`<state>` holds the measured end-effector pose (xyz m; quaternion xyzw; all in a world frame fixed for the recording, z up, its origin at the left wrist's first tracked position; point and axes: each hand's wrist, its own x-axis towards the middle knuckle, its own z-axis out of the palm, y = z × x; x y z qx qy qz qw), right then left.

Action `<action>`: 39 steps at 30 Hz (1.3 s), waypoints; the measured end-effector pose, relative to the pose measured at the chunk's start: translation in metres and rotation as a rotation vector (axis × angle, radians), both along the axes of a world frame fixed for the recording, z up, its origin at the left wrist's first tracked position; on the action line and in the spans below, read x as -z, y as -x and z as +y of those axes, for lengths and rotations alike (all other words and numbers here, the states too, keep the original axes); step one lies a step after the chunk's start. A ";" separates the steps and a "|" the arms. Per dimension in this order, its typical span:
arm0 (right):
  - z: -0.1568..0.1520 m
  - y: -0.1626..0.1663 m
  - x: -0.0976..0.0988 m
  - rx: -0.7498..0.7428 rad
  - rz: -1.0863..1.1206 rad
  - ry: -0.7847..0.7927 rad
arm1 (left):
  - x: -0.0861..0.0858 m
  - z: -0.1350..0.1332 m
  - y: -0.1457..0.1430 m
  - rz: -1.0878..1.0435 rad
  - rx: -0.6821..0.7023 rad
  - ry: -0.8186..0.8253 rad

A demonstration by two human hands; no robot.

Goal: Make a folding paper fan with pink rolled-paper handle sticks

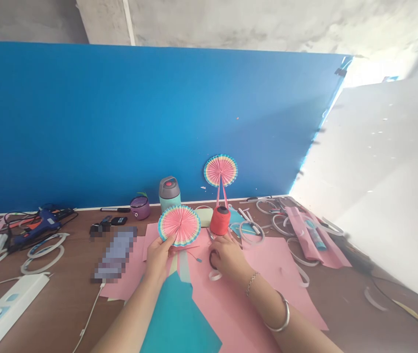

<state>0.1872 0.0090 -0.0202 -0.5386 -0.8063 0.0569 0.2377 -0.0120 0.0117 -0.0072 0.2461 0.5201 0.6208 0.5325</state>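
My left hand [160,252] pinches the lower edge of a round pleated paper fan [179,224], pink in the middle with cream and blue rings. My right hand [227,255] is closed over a pair of scissors [213,259]; a dark handle loop shows beside the fingers, and the blades point away from me. Just beyond that hand stands a red spool of thread [220,221]. Beneath both hands lie pink paper sheets [256,294] and a teal sheet [175,314]. A second paper fan [221,170] on pink sticks rises upright behind the spool.
At the back are a teal flask [169,193] and a purple pot [140,208]. A glue gun [41,224] and a white power strip [10,309] occupy the left side. Rolls of white strip [252,232] lie to the right. A blue partition [94,127] closes off the back.
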 end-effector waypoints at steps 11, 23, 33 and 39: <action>-0.005 0.007 0.002 -0.191 -0.054 -0.028 | -0.006 0.003 0.001 -0.134 -0.216 -0.205; -0.004 0.009 0.002 -0.323 0.048 -0.244 | -0.008 0.001 0.005 -0.017 -0.337 -0.122; -0.003 -0.006 -0.003 -0.266 -0.002 -0.110 | -0.001 0.004 0.007 -0.026 -0.307 -0.001; -0.008 0.000 -0.010 -0.192 -0.260 0.118 | 0.004 0.000 -0.005 -0.046 -0.123 0.025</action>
